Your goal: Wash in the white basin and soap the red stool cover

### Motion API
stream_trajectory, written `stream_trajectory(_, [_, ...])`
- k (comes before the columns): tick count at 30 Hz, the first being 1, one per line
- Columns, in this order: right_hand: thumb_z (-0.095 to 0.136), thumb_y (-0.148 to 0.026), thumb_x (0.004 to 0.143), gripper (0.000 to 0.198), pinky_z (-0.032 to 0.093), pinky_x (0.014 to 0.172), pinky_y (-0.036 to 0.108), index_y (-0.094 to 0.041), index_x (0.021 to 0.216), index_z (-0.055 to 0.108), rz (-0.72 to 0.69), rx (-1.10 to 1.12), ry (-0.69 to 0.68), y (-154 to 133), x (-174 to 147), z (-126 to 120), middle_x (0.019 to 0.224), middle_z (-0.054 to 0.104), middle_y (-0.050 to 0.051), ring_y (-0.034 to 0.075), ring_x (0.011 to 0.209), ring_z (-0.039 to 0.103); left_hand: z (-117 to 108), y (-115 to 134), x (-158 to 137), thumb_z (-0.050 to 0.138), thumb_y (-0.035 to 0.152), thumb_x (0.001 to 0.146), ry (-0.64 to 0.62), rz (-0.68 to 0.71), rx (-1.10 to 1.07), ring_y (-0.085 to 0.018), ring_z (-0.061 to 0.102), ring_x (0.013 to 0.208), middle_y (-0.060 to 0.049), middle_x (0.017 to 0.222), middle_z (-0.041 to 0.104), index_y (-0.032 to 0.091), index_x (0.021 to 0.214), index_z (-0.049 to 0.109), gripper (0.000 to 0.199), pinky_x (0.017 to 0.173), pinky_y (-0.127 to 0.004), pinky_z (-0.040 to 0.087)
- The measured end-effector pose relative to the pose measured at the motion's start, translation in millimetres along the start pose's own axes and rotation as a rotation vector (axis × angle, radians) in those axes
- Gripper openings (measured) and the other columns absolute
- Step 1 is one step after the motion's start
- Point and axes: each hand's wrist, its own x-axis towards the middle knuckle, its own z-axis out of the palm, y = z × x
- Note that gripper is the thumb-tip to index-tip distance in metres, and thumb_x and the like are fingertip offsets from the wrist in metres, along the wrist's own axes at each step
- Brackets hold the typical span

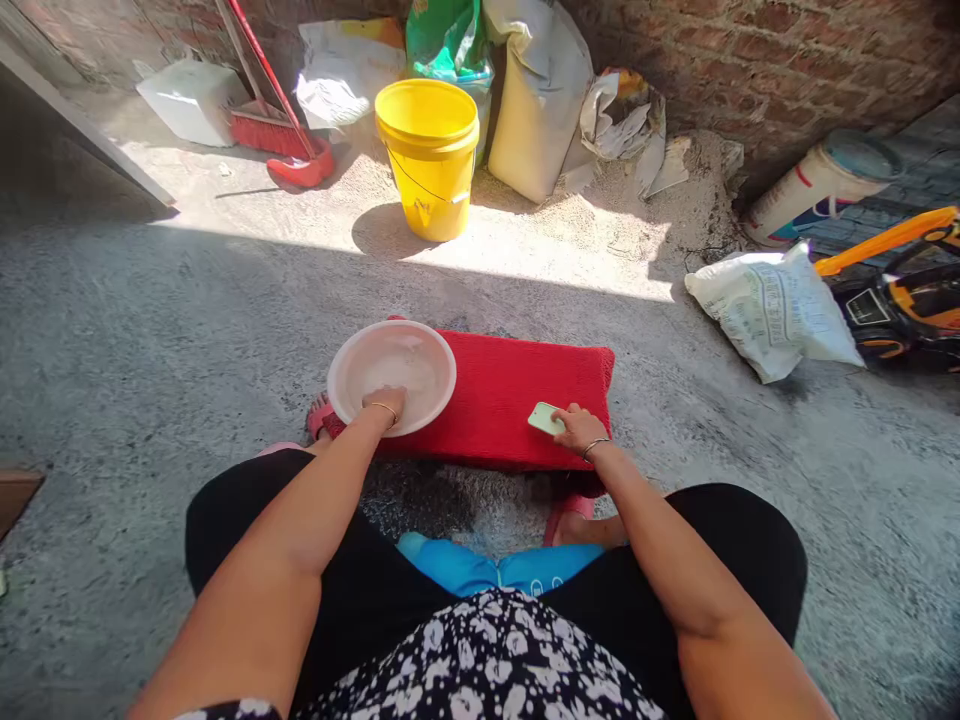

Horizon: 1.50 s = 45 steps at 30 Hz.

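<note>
A white basin (341, 385) with cloudy water stands on the left end of a red cloth (517, 390), which is spread over a low bench-like support. My left hand (386, 402) reaches over the basin's near rim into the water, and its fingers are hidden. At the right end of the cloth, my right hand (580, 430) is closed on the near end of a pale green scrub brush (546, 418), flat with rounded corners. The brush rests on or just above the cloth; which of the two cannot be made out.
A yellow bucket (427, 185) stands beyond the cloth in sunlight. Behind it are sacks (536, 110) and sand along a brick wall. A red broom (262, 128) and dustpan (304, 168) are at left; a white bag (776, 305) and an orange-black machine (907, 305) are at right.
</note>
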Motion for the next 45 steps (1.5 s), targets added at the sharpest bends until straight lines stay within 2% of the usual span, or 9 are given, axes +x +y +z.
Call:
stream_trajectory(8, [0.058, -0.037, 0.083, 0.043, 0.04, 0.083, 0.032, -0.031, 0.125, 0.057, -0.14, 0.019, 0.039, -93.0, 2.8, 38.3, 0.12, 0.052, 0.01, 0.024, 0.106, 0.055, 14.6, 44.6, -66.4, 0.041, 0.017, 0.089, 0.04, 0.145, 0.055, -0.028, 0.061, 0.114, -0.017, 0.122, 0.065, 0.018, 0.127, 0.057, 0.041, 0.094, -0.047, 0.047])
stream_trajectory(16, [0.061, -0.036, 0.079, 0.045, 0.044, 0.084, 0.039, -0.027, 0.123, 0.063, 0.274, -0.041, -0.156, 27.8, -15.1, 20.7, 0.123, 0.058, 0.014, 0.029, 0.109, 0.059, 23.8, 25.8, -78.1, 0.041, 0.018, 0.09, 0.064, 0.18, 0.045, -0.025, 0.059, 0.117, -0.013, 0.128, 0.063, 0.024, 0.129, 0.054, 0.042, 0.097, -0.045, 0.044])
stream_trajectory(19, [0.059, -0.035, 0.08, 0.044, 0.046, 0.083, 0.04, -0.022, 0.121, 0.065, 0.327, -0.082, -0.147, 35.6, -21.3, 11.3, 0.121, 0.058, 0.018, 0.031, 0.108, 0.059, 23.7, 16.8, -77.2, 0.043, 0.021, 0.09, 0.063, 0.177, 0.042, -0.025, 0.059, 0.117, -0.014, 0.127, 0.063, 0.024, 0.125, 0.059, 0.038, 0.098, -0.045, 0.043])
stream_trajectory(22, [0.058, -0.035, 0.081, 0.045, 0.045, 0.084, 0.038, -0.028, 0.125, 0.062, 0.169, -0.075, -0.052, -12.4, -18.4, 3.2, 0.12, 0.057, 0.013, 0.027, 0.107, 0.059, 26.6, 15.0, -78.5, 0.043, 0.022, 0.091, 0.082, 0.179, 0.045, -0.026, 0.058, 0.118, -0.014, 0.128, 0.062, 0.024, 0.126, 0.058, 0.038, 0.1, -0.045, 0.041])
stream_trajectory(29, [0.059, -0.037, 0.079, 0.043, 0.043, 0.084, 0.035, -0.031, 0.122, 0.061, -0.376, -0.085, 0.039, -202.0, 3.6, 10.4, 0.118, 0.056, 0.011, 0.026, 0.106, 0.056, 37.8, 17.1, -77.1, 0.036, 0.021, 0.093, 0.124, 0.189, 0.066, -0.025, 0.057, 0.118, -0.015, 0.125, 0.063, 0.021, 0.126, 0.057, 0.039, 0.1, -0.046, 0.04])
stream_trajectory(32, [0.061, -0.036, 0.078, 0.05, 0.041, 0.087, 0.036, -0.031, 0.128, 0.056, -0.445, -0.122, 0.042, -225.5, 9.9, 25.2, 0.122, 0.054, 0.011, 0.026, 0.109, 0.055, 38.6, 16.9, -74.6, 0.038, 0.022, 0.093, 0.118, 0.2, 0.063, -0.025, 0.057, 0.119, -0.016, 0.126, 0.063, 0.02, 0.126, 0.057, 0.039, 0.1, -0.045, 0.04])
stream_trajectory(35, [0.061, -0.036, 0.079, 0.054, 0.04, 0.089, 0.038, -0.034, 0.132, 0.052, -0.382, -0.129, 0.009, -184.5, 9.1, 35.1, 0.126, 0.053, 0.01, 0.026, 0.111, 0.055, 34.9, 19.4, -70.8, 0.039, 0.02, 0.092, 0.098, 0.187, 0.054, -0.026, 0.057, 0.12, -0.018, 0.126, 0.063, 0.018, 0.126, 0.058, 0.039, 0.099, -0.045, 0.042])
stream_trajectory(42, [0.055, -0.034, 0.084, 0.044, 0.041, 0.085, 0.038, -0.031, 0.127, 0.057, 0.129, -0.174, -0.094, 19.9, -33.2, 35.4, 0.12, 0.056, 0.012, 0.029, 0.107, 0.058, 16.4, 36.8, -60.4, 0.047, 0.017, 0.087, 0.054, 0.129, 0.032, -0.026, 0.062, 0.114, -0.019, 0.122, 0.066, 0.018, 0.12, 0.065, 0.038, 0.092, -0.043, 0.05])
stream_trajectory(45, [0.051, -0.034, 0.086, 0.04, 0.043, 0.081, 0.037, -0.025, 0.123, 0.06, 0.257, -0.171, -0.068, 49.7, -45.5, 32.9, 0.117, 0.057, 0.014, 0.029, 0.105, 0.059, 10.8, 42.0, -59.6, 0.046, 0.015, 0.086, 0.051, 0.089, 0.028, -0.027, 0.06, 0.116, -0.018, 0.125, 0.065, 0.017, 0.12, 0.066, 0.039, 0.091, -0.045, 0.051])
